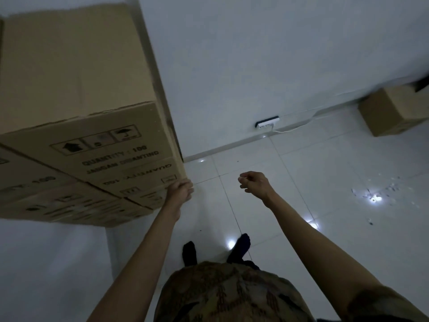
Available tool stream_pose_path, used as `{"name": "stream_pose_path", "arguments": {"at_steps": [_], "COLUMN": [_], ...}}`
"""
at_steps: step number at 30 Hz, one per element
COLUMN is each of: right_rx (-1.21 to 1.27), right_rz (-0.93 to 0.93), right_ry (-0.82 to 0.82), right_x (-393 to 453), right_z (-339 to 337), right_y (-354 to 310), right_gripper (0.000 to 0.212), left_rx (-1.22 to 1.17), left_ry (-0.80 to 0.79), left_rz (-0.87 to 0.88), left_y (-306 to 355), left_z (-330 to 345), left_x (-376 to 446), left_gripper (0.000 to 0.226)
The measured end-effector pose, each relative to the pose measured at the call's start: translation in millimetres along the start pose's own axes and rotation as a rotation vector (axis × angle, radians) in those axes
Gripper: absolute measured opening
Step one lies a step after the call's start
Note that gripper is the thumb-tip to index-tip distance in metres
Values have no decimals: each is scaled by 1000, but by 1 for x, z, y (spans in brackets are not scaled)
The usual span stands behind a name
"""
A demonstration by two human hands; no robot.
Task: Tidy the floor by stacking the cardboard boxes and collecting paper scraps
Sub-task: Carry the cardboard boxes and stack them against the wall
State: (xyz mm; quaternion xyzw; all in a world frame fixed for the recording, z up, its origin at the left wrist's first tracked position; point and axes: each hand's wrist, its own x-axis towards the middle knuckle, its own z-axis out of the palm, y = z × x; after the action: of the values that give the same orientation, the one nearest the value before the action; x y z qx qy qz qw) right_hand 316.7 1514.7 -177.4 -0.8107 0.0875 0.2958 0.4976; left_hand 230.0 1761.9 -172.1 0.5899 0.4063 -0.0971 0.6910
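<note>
hands at the stacked boxes, scraps still on floor

left hand (180, 188) has fingers curled on the lower right corner of the cardboard box stack (88, 126), which fills the space up and left of it. right hand (254, 183) hangs free beside it, fingers curled, gripping nothing seen. far right of that hand: paper scraps (373, 196) scattered on tile floor (290, 163). beyond them a small cardboard box (392, 112) by the wall; contents not visible. power strip (267, 122) w/ white cable at wall base.
</note>
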Motion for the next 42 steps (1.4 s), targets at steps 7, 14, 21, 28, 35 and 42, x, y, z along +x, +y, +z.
{"name": "stream_pose_path", "arguments": {"at_steps": [7,14,21,28,35,42], "right_rx": [71,114,198,277,359,460], "right_rz": [23,22,51,132,208,280], "right_ry": [55,93,181,269,402,519], "right_x": [14,25,38,64,99,130], "right_z": [-79,-144,-203,-259,-324,-368], "right_y": [33,55,71,86,78,72], "right_gripper": [31,30,28,27,24,26], "left_rx": [78,128,215,311,364,465], "left_ry": [-99,-125,-214,-310,-452,-597], "left_rz": [-16,8,18,8,5,16], "left_y": [7,17,32,61,106,150], "left_z": [99,174,241,325,422,514], "left_x": [0,10,29,78,130,169], "left_gripper": [12,7,8,6,12,10]}}
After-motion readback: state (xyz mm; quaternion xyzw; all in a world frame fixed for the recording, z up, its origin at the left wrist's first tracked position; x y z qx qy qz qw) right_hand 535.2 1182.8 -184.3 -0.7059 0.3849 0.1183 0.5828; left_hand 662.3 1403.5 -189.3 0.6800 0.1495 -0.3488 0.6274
